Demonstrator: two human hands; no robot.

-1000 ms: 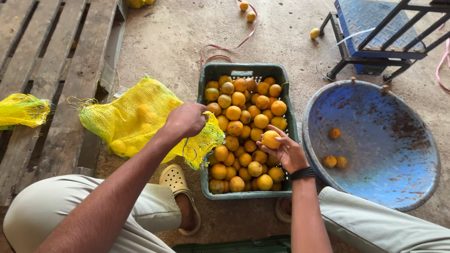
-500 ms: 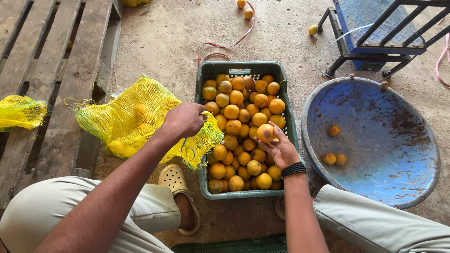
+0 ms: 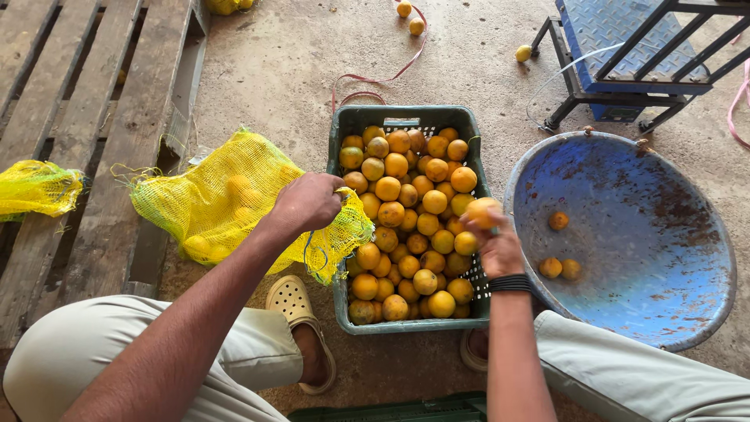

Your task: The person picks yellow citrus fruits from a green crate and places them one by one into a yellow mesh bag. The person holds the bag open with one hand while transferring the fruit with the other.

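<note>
Yellow mesh sack [image 3: 226, 203], partly filled with fruit, lies on the concrete floor against the wooden pallet [image 3: 78, 117]; the left hand [image 3: 308, 202] clenches its mouth at the green crate [image 3: 406, 117] full of oranges. Over the crate's right edge, the right hand [image 3: 498, 248] grips one orange [image 3: 480, 211]. Beside it, a blue rusty basin [image 3: 625, 234] holds three oranges.

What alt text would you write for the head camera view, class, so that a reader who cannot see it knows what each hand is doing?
Seen from above, a person's left hand grips the mouth of a yellow mesh bag while the right hand lifts one orange fruit over a green crate full of such fruit. A blue metal basin with three fruits lies at right, a wooden pallet at left.
</note>
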